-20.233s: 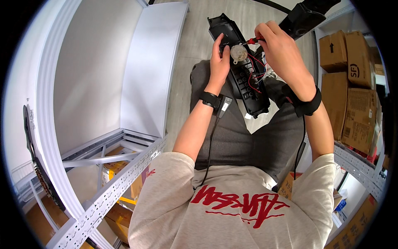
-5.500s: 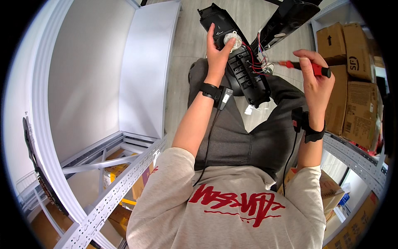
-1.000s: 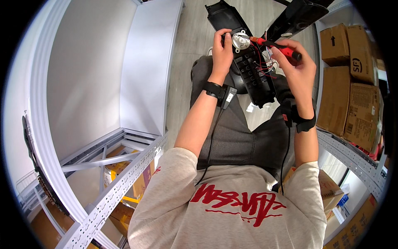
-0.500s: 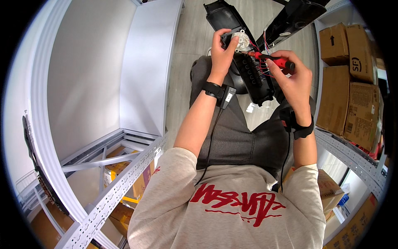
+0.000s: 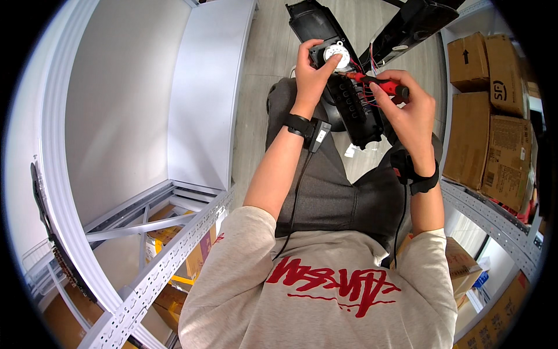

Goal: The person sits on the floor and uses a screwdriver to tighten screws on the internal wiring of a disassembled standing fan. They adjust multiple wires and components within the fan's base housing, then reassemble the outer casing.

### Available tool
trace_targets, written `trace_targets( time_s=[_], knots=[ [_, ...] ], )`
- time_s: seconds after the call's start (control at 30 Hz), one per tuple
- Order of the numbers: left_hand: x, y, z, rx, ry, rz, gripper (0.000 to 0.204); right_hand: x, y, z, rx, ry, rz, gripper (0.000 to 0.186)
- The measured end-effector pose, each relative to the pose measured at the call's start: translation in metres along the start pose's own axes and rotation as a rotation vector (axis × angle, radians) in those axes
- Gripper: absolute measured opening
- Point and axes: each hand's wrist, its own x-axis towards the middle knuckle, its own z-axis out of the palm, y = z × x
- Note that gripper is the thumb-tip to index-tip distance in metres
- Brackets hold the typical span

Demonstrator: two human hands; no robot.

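A long black plastic housing (image 5: 354,119), with ribbed inner channels, lies slanted over my legs. My left hand (image 5: 313,75) grips it near a white round part (image 5: 339,53), with my thumb on that part and my fingers curled at the housing's edge. My right hand (image 5: 407,110) holds a red and black screwdriver (image 5: 390,87), its tip just below the white part; whether the tip touches anything is unclear. Thin red and light wires (image 5: 371,58) run beside the housing. A tall glossy black part (image 5: 410,29) stands slanted at the upper right.
Stacked cardboard boxes (image 5: 468,139) fill the right side. A white panel (image 5: 200,93) and perforated metal shelving (image 5: 180,244) are on the left, with boxes below. Tiled floor (image 5: 261,52) shows around my grey-trousered legs. Black straps with cabled devices (image 5: 317,136) sit on both wrists.
Since one second ago, the screwdriver and my right hand have moved down and left, the tip going from atop the white part to below it. My left thumb has shifted onto the white part.
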Motion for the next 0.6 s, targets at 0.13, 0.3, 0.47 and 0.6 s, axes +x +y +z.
trace_targets(
  time_s=[0.13, 0.3, 0.47, 0.6],
  knots=[
    [0.000, 0.002, 0.001, -0.001, -0.005, 0.000, 0.050, 0.001, 0.000, 0.003, -0.008, -0.006, -0.040, 0.019],
    [0.000, 0.004, 0.001, -0.009, -0.008, -0.008, 0.050, 0.004, -0.007, 0.004, -0.020, -0.049, -0.050, 0.020],
    [0.000, 0.002, 0.001, 0.003, -0.012, -0.017, 0.050, 0.009, -0.011, 0.005, -0.045, -0.095, -0.158, 0.020],
    [0.000, 0.003, 0.001, 0.002, -0.007, -0.043, 0.050, 0.013, -0.012, 0.005, -0.079, -0.123, -0.228, 0.020]
  ],
)
